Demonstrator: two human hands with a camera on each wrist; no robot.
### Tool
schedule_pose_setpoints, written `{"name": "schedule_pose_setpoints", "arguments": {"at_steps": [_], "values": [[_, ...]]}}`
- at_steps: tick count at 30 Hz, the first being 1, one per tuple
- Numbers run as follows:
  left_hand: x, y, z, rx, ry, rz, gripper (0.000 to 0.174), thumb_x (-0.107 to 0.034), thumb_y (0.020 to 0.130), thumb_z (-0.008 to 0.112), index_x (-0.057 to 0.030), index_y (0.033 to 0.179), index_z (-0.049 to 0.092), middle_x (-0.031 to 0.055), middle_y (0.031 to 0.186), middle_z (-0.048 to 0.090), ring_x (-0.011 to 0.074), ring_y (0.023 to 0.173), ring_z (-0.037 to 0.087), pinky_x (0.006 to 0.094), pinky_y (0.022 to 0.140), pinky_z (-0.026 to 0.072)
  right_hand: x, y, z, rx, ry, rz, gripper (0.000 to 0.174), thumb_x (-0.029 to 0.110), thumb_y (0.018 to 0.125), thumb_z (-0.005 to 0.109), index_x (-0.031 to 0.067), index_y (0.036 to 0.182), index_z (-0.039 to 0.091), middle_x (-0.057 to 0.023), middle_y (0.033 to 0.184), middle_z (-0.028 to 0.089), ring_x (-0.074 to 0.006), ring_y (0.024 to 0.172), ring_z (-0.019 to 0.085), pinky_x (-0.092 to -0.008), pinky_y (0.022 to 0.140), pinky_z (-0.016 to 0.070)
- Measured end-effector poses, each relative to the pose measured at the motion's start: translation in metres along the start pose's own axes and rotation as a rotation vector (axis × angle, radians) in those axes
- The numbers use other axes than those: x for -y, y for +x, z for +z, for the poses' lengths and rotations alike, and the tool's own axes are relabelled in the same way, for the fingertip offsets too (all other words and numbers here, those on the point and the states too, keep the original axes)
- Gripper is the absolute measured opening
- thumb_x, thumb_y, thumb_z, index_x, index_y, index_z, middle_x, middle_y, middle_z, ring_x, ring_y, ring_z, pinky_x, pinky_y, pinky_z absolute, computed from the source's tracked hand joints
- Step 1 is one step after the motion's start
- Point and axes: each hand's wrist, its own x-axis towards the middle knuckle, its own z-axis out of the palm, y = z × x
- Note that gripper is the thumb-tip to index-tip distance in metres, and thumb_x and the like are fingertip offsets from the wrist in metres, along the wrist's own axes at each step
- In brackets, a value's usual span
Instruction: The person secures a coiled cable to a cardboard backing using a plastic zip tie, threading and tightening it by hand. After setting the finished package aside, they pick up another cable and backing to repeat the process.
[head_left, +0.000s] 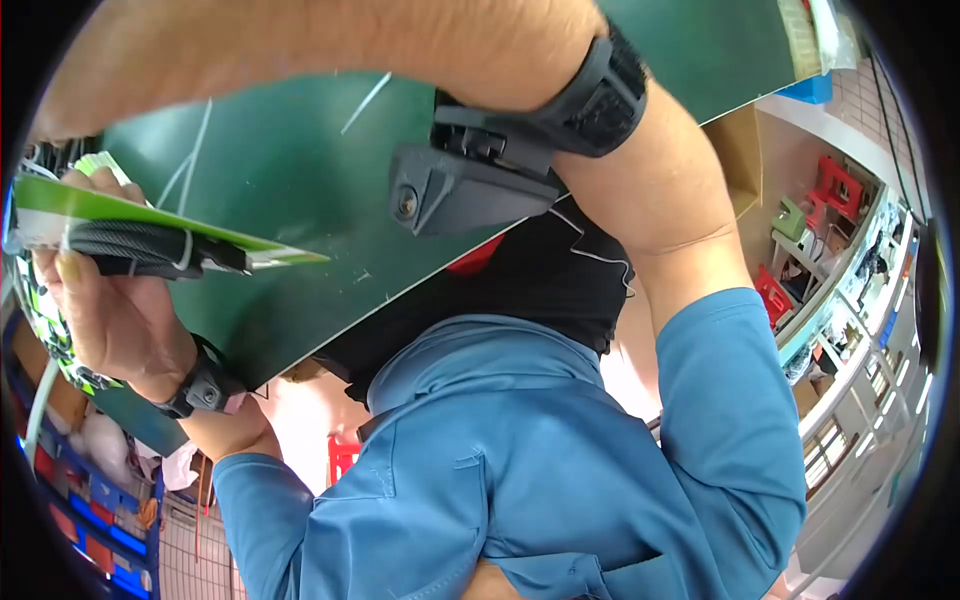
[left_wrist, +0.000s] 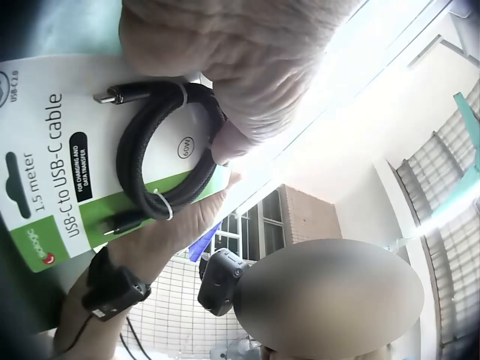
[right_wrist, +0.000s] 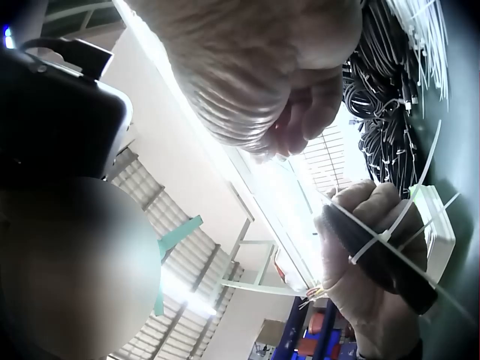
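My left hand (head_left: 125, 315) grips a white and green retail card (left_wrist: 82, 150) at the left of the head view. A coiled black USB-C cable (left_wrist: 129, 161) lies on the card's front, bound with white cable ties (left_wrist: 163, 204). The thumb presses against the coil. My right forearm (head_left: 330, 40) crosses the top of the head view, its hand beyond the edge. In the right wrist view my right hand (right_wrist: 277, 75) has curled fingers above the left hand; I cannot tell whether they pinch anything. The left wrist view shows it beside the card's lower edge.
Loose white cable ties (head_left: 365, 103) lie on the green table (head_left: 300, 180). Bundles of black cables (right_wrist: 382, 97), a bunch of white ties (right_wrist: 424, 37) and a stack of cards (right_wrist: 437, 232) are beyond the left hand. A cardboard box (head_left: 738, 150) stands beside the table.
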Motion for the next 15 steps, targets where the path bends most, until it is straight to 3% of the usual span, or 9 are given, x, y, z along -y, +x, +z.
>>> {"name": "schedule_pose_setpoints", "arguments": {"at_steps": [2,4,5,6,7,9,13,15], "values": [[0.005,-0.004,0.004,-0.041,0.005,-0.009,0.04,-0.009,0.101,0.063,0.0017,0.139,0.058,0.0214,0.139,0.061,0.0324,0.131,0.058,0.0511,0.113,0.0442,0.03,-0.068,-0.059,0.039,-0.091,0.09,0.035,0.022,0.095,0.073,0.0041,0.125,0.066,-0.0172,0.117,0.069,-0.0178,0.112,0.062,-0.0323,0.1,0.0456],[0.013,0.002,0.026,-0.542,0.37,0.023,0.052,-0.024,0.103,0.062,0.0023,0.147,0.052,0.0294,0.161,0.038,0.0355,0.145,0.045,0.0387,0.119,0.0332,0.043,-0.129,-0.101,0.065,-0.201,0.159,0.043,0.023,0.095,0.074,0.0059,0.134,0.065,-0.0178,0.127,0.068,-0.0182,0.123,0.061,-0.0329,0.109,0.0441],[0.012,0.003,0.026,-0.538,0.371,0.035,0.052,-0.024,0.103,0.062,0.0023,0.147,0.052,0.0294,0.161,0.038,0.0355,0.145,0.045,0.0387,0.119,0.0332,0.038,-0.149,-0.099,0.073,-0.259,0.186,0.047,0.023,0.095,0.074,0.0067,0.138,0.065,-0.0181,0.131,0.068,-0.0184,0.128,0.06,-0.0332,0.114,0.0434],[0.01,0.003,0.024,-0.456,0.34,0.03,0.05,-0.024,0.101,0.064,0.0014,0.143,0.053,0.0273,0.157,0.042,0.0343,0.142,0.048,0.0391,0.118,0.0355,0.055,-0.144,-0.062,0.074,-0.265,0.173,0.047,0.023,0.095,0.074,0.0067,0.138,0.065,-0.0181,0.131,0.068,-0.0184,0.128,0.06,-0.0332,0.114,0.0434],[0.007,0.004,0.022,-0.373,0.318,0.019,0.048,-0.024,0.1,0.066,0.0004,0.14,0.055,0.0252,0.153,0.046,0.0331,0.138,0.05,0.0395,0.116,0.0378,0.045,-0.155,-0.051,0.096,-0.221,0.179,0.044,0.022,0.095,0.074,0.0063,0.135,0.065,-0.0175,0.129,0.068,-0.0182,0.125,0.061,-0.033,0.111,0.0438],[-0.003,0.006,0.017,-0.227,0.289,-0.084,0.044,-0.024,0.098,0.07,-0.0015,0.134,0.059,0.0211,0.145,0.053,0.0308,0.131,0.055,0.0404,0.114,0.0423,0.078,-0.187,-0.043,0.164,-0.084,0.257,0.039,0.021,0.095,0.074,0.0055,0.13,0.065,-0.0163,0.123,0.068,-0.0179,0.118,0.061,-0.0326,0.105,0.0447],[-0.018,0.006,0.002,0.167,0.152,-0.02,0.035,-0.024,0.093,0.077,-0.0053,0.121,0.067,0.0128,0.128,0.067,0.026,0.118,0.066,0.0421,0.108,0.0513,0.1,-0.187,-0.085,0.234,-0.028,0.215,0.03,0.019,0.095,0.073,0.0039,0.119,0.065,-0.0139,0.111,0.068,-0.0172,0.104,0.062,-0.0316,0.094,0.0466],[-0.024,0.0,-0.006,0.315,0.088,-0.104,0.031,-0.024,0.091,0.081,-0.0071,0.114,0.071,0.0087,0.12,0.074,0.0236,0.111,0.071,0.0429,0.105,0.0559,0.1,-0.21,-0.096,0.307,0.083,0.286,0.026,0.019,0.094,0.073,0.0032,0.114,0.065,-0.0128,0.105,0.068,-0.0169,0.097,0.063,-0.0312,0.088,0.0475]]}}
